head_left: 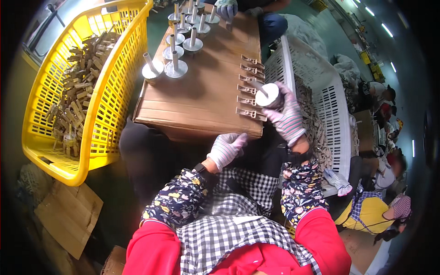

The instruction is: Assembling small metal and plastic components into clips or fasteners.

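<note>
My right hand [288, 120], in a striped knit glove, grips a round metal disc with a rod [269, 95] above the right edge of a cardboard box [197, 98]. The disc is tilted, its rod pointing up and left. Beside and partly beneath it, several flat metal clip-like pieces [250, 113] lie in a row along that edge. At the box's near edge, my gloved left hand [224, 150] has its fingers curled together; whatever they may hold is hidden. Several more discs with upright rods [176, 68] stand on the far left part of the box.
To the left is a yellow plastic basket [94, 137] with many metal pieces. A white basket [337, 98] of similar pieces stands at the right, with a glove [338, 181] near it. Another person's gloved hand [226, 9] is at the box's far end. More people sit at far right.
</note>
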The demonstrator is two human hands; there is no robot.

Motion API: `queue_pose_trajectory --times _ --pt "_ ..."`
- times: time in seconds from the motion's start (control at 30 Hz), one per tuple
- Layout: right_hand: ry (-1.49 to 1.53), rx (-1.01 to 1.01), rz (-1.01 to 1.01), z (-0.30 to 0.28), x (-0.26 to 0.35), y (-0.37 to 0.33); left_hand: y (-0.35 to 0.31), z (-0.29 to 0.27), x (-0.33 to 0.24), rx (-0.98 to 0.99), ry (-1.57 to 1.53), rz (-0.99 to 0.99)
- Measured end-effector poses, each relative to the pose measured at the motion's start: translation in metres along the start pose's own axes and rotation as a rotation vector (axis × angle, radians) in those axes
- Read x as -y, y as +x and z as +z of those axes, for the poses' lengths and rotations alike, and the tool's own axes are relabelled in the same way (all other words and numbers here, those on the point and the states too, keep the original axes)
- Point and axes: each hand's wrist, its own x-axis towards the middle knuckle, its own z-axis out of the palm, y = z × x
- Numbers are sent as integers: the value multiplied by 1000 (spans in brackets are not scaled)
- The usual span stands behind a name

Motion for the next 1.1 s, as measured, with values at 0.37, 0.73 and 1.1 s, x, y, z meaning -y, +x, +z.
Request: queue_pose_trajectory --times 0.37,0.73,1.1 --pt "-730 58 -487 30 -20 4 -9 4 -9 -40 92 -72" --pt "-882 363 -409 21 0 3 -7 7 -36 -59 48 67" --pt "-693 120 -624 26 -31 4 7 7 -115 -34 148 10"
